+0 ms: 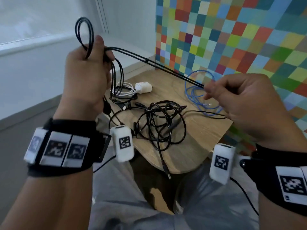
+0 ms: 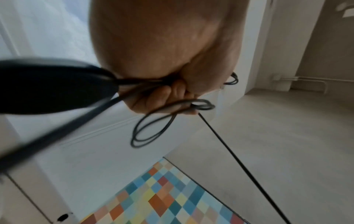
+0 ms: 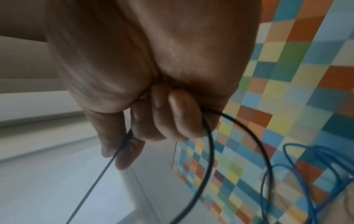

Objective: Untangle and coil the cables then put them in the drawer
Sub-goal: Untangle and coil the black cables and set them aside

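Observation:
My left hand (image 1: 89, 63) is raised at the left and grips several loops of a thin black cable (image 1: 157, 65); one loop sticks up above the fist and others hang below it. The left wrist view shows the left hand (image 2: 166, 94) curled round the black cable (image 2: 153, 128). Two taut strands run down to my right hand (image 1: 232, 95), which pinches them at thumb and forefinger. In the right wrist view the right hand (image 3: 153, 118) has its fingers curled round the black cable (image 3: 208, 151).
On the small wooden table (image 1: 207, 130) lie a tangled black cable pile (image 1: 159, 122), a white charger with coiled white cable (image 1: 142, 87) and a blue cable (image 1: 199, 97). A coloured checkered wall (image 1: 232, 39) stands behind. No drawer shows.

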### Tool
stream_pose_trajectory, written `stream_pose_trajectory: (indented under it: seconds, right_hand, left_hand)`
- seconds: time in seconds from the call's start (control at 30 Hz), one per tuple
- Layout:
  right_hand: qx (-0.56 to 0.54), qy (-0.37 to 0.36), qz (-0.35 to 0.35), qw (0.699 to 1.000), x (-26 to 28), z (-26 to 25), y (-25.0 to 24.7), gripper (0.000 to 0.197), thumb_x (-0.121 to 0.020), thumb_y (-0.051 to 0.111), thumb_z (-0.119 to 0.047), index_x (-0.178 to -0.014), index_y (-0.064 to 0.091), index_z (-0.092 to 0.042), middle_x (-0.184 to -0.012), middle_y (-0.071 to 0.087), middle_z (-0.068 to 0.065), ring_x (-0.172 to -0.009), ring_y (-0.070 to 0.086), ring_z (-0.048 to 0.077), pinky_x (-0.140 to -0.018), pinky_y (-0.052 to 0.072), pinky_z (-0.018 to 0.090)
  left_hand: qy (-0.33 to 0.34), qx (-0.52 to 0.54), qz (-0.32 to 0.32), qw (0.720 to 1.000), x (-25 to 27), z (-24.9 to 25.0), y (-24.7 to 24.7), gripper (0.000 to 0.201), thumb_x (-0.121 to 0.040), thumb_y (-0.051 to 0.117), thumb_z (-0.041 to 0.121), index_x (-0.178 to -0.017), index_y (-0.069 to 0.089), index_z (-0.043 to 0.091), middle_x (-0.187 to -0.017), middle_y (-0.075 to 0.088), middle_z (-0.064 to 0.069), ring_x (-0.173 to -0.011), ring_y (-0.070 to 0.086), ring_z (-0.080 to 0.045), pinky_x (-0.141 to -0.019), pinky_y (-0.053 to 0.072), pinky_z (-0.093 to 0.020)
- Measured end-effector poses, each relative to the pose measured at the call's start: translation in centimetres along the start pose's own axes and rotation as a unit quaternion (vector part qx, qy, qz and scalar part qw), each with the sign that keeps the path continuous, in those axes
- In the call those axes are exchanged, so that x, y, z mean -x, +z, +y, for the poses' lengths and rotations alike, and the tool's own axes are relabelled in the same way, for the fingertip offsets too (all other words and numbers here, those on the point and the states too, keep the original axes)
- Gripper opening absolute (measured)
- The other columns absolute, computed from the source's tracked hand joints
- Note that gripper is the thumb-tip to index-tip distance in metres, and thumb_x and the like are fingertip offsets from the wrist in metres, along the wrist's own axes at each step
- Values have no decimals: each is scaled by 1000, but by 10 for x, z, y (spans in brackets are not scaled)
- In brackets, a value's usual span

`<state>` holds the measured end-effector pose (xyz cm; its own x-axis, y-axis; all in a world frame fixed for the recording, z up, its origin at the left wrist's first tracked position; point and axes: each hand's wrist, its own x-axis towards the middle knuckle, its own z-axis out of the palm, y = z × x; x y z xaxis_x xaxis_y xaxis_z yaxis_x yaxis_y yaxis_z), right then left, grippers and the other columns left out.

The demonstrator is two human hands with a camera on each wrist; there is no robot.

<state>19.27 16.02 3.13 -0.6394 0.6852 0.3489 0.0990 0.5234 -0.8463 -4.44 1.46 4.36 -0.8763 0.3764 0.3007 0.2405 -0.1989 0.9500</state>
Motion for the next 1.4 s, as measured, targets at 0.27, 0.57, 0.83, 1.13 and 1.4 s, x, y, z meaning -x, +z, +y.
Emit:
stream_pose_trajectory:
  seconds: [0.27,0.57,0.83,1.13,1.4]
  right_hand:
    - [-322,110,8,940,-4,3,17,30,-112,37,-16,-87,52,-15,-55,25,-2,-45,14,14,-44,25,23]
    - [-457,76,-30,886,-3,-20,23,22,-110,31,-13,-96,48,-14,-59,24,-2,-46,20,12,-45,29,24]
    - [-483,-10,9,875,-11,-20,15,20,-110,32,-17,-101,50,-13,-64,48,2,-56,51,19,-65,51,36]
    - [134,75,110,982,-4,47,8,9,-97,70,-30,-93,64,-24,-81,67,-1,-76,66,20,-67,52,36]
    - [47,-81,-15,996,15,2,24,66,-90,65,-19,-152,42,-31,-132,61,-11,-130,55,2,-111,45,37]
  left_hand:
    - [48,-359,-266,894,-14,-26,58,20,-92,73,33,-111,69,31,-93,73,9,-84,67,-8,-84,58,-36]
    - [124,-359,-279,882,23,15,33,51,-88,64,19,-132,57,45,-105,75,14,-103,68,-5,-97,56,-37]
    - [96,-313,-441,836,61,-3,38,21,-91,74,33,-112,71,33,-75,66,20,-69,62,4,-66,46,-12]
    - [57,-167,-270,947,59,-12,5,27,-93,74,14,-99,76,40,-104,73,17,-76,64,2,-76,48,-23]
    - [119,-182,-379,899,74,-6,15,34,-87,70,4,-109,78,27,-107,72,14,-105,68,-6,-91,54,-25]
